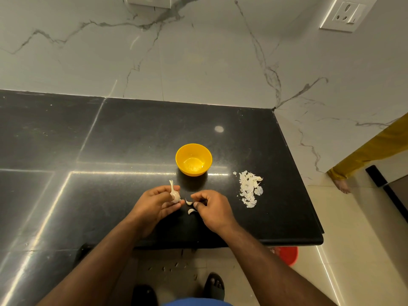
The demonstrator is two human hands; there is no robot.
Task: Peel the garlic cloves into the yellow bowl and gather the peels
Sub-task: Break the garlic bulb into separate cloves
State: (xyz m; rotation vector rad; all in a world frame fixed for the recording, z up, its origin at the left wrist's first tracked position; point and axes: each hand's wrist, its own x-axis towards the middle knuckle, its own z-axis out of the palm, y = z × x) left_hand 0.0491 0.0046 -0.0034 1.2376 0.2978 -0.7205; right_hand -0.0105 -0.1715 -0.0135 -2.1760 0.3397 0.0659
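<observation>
My left hand (155, 204) holds a white garlic bulb (174, 193) with its stem pointing up, just above the black counter. My right hand (213, 207) is beside it, its fingertips pinching a small garlic clove (189, 202). Another loose clove (191, 211) lies on the counter just below, next to my right thumb. The yellow bowl (181, 153) stands a little beyond both hands; it looks empty. A pile of white peels (249, 188) lies on the counter to the right of my right hand.
The black counter (132, 133) ends close on the right and front edges. A marble wall rises behind it. Below the edge are a red bucket (288, 255), my sandalled feet, and bits of peel on the floor. Another person's leg and foot (342, 186) stand at far right.
</observation>
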